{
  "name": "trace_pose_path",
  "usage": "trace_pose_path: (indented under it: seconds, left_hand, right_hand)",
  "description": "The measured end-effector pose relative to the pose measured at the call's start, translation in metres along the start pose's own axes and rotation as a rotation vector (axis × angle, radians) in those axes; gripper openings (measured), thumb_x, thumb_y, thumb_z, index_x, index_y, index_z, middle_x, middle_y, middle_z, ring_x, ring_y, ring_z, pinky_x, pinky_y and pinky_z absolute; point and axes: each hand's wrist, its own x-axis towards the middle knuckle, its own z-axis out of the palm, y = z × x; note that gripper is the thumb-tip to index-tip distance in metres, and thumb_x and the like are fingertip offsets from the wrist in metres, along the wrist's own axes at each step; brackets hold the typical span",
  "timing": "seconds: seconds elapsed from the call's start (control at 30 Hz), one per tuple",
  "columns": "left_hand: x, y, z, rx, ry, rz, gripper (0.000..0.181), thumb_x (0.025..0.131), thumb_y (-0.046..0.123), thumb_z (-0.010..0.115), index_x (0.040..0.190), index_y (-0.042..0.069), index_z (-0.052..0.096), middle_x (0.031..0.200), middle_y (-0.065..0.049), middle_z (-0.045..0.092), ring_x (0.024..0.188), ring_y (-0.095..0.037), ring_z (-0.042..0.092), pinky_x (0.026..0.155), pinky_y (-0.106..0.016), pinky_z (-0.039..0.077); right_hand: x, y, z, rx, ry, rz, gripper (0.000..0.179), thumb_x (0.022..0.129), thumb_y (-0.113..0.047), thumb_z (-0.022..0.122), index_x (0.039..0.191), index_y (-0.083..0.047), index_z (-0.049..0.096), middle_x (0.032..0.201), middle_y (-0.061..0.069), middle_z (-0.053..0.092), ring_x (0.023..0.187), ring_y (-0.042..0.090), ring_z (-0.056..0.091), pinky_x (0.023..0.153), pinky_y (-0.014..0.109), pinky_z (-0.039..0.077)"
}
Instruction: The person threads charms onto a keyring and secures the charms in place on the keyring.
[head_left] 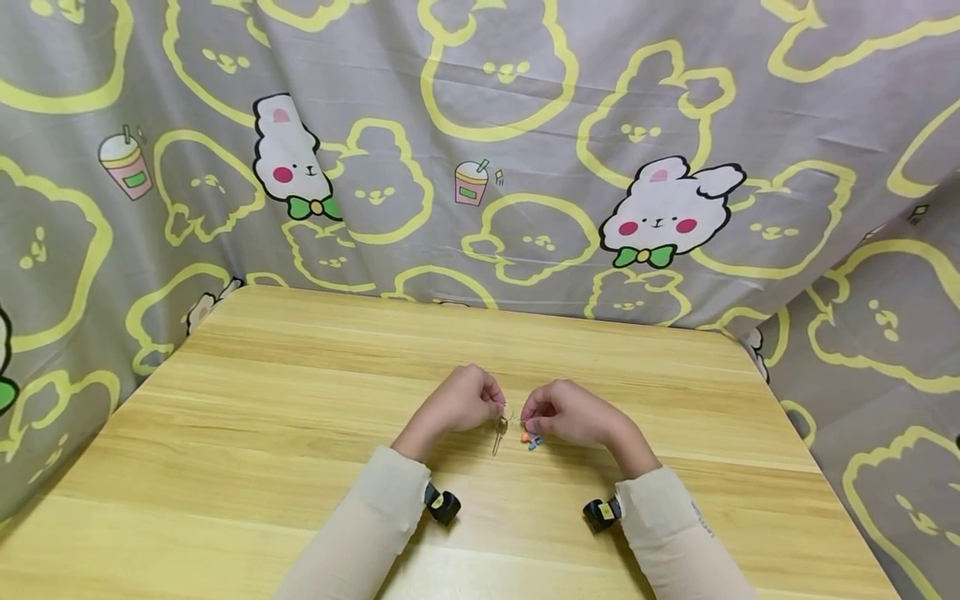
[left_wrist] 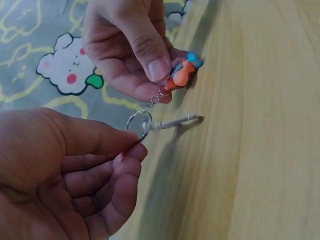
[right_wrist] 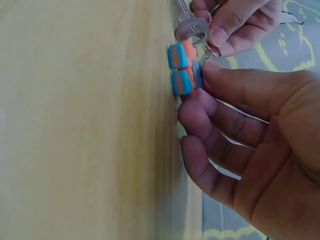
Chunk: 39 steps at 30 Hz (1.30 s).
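Observation:
Over the middle of the table, my left hand (head_left: 461, 400) pinches a metal key ring (left_wrist: 149, 119) between thumb and forefinger. A silver key (head_left: 499, 437) hangs from that ring; in the right wrist view its flat head (right_wrist: 191, 27) shows. A short chain (left_wrist: 154, 101) links the ring to a small orange and blue figure charm (head_left: 532, 438). My right hand (head_left: 573, 412) pinches the charm close to its chain end, with thumb and forefinger. The charm's blue and orange striped ends (right_wrist: 181, 70) face the tabletop. Both hands are close together, the ring and chain between them.
The wooden table (head_left: 225, 467) spreads out around the hands. A grey curtain (head_left: 525, 167) with yellow cartoon outlines stands behind it and along both sides. Black wrist cameras (head_left: 442, 504) sit at the cuffs of both sleeves.

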Motion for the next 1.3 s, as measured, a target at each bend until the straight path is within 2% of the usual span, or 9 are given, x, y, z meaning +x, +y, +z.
trace_pose_path:
  seconds: [0.5, 0.73, 0.93, 1.13, 1.3]
  left_hand:
    - [0.004, -0.008, 0.003, 0.126, 0.031, -0.036, 0.013, 0.089, 0.004, 0.076, 0.078, 0.01, 0.076, 0.073, 0.005, 0.069, 0.068, -0.01, 0.058, 0.067, -0.027, 0.05]
    - [0.005, -0.009, 0.002, 0.146, 0.039, -0.049, 0.013, 0.089, 0.005, 0.076, 0.078, 0.01, 0.077, 0.075, 0.004, 0.07, 0.069, -0.012, 0.058, 0.069, -0.029, 0.051]
    - [0.003, -0.011, -0.005, 0.125, 0.045, -0.031, 0.009, 0.091, 0.003, 0.073, 0.085, 0.008, 0.078, 0.082, 0.002, 0.073, 0.073, -0.012, 0.061, 0.07, -0.03, 0.053]
    - [0.003, -0.009, -0.015, 0.081, 0.054, -0.01, 0.007, 0.094, 0.005, 0.072, 0.09, 0.006, 0.077, 0.082, 0.001, 0.072, 0.072, -0.012, 0.062, 0.068, -0.028, 0.053]
    - [0.003, -0.011, -0.016, 0.054, 0.038, -0.005, 0.005, 0.094, 0.006, 0.072, 0.092, 0.007, 0.077, 0.081, 0.002, 0.071, 0.072, -0.012, 0.062, 0.069, -0.028, 0.052]
  right_hand:
    - [0.001, -0.001, 0.003, -0.023, 0.013, -0.01, 0.011, 0.096, 0.0, 0.067, 0.094, -0.008, 0.074, 0.085, -0.003, 0.072, 0.075, 0.012, 0.061, 0.067, 0.026, 0.051]
    - [0.002, 0.0, 0.002, -0.022, 0.021, 0.007, 0.011, 0.096, 0.001, 0.067, 0.095, -0.008, 0.074, 0.085, -0.003, 0.071, 0.076, 0.013, 0.062, 0.068, 0.027, 0.051]
    - [0.001, 0.001, 0.0, -0.027, 0.037, 0.042, 0.008, 0.097, -0.002, 0.068, 0.1, -0.008, 0.073, 0.088, -0.003, 0.07, 0.081, 0.014, 0.063, 0.073, 0.03, 0.053]
    - [-0.001, -0.002, -0.008, -0.061, 0.069, 0.027, 0.01, 0.097, -0.004, 0.068, 0.106, -0.007, 0.073, 0.088, -0.003, 0.069, 0.08, 0.014, 0.063, 0.074, 0.031, 0.052]
    - [-0.003, -0.003, -0.012, -0.081, 0.112, 0.01, 0.012, 0.098, -0.005, 0.068, 0.108, -0.005, 0.073, 0.089, -0.005, 0.069, 0.082, 0.013, 0.063, 0.078, 0.031, 0.052]
